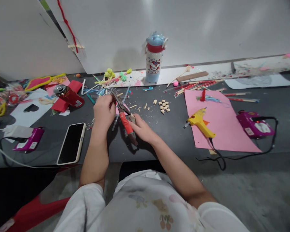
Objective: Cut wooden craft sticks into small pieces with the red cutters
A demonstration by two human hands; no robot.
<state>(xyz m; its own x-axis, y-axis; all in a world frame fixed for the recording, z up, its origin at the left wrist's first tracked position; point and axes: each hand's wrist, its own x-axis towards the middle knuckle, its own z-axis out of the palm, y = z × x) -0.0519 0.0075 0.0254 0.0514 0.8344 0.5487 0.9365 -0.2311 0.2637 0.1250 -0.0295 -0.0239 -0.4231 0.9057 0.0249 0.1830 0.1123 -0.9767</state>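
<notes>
"Where do we see the pliers [125, 120]?"

"Over the table [174, 138], in front of us, slanting between both hands. The dark jaws point up and left, and the red handle slopes down to the right."

"And the right hand [143, 129]?"

"Its grip is wrapped round the handles, so we can say it holds the pliers."

"The left hand [102, 108]?"

"It's up by the jaws, back towards us, fingers curled. We can't tell whether its grip is narrow on something. A short pale stick [120, 94] shows just beside the jaws."

"What do we have to the right of them?"

"A cluster of small wooden pieces [164, 106] on the table, then the yellow glue gun [201, 121] lying on a pink sheet [227, 132]."

"Behind and left?"

"We see a lidded bottle [154, 62] upright near the white wall [183, 29], a red can [72, 97] tipped at an angle, and a phone [72, 143] lying near the left forearm."
</notes>
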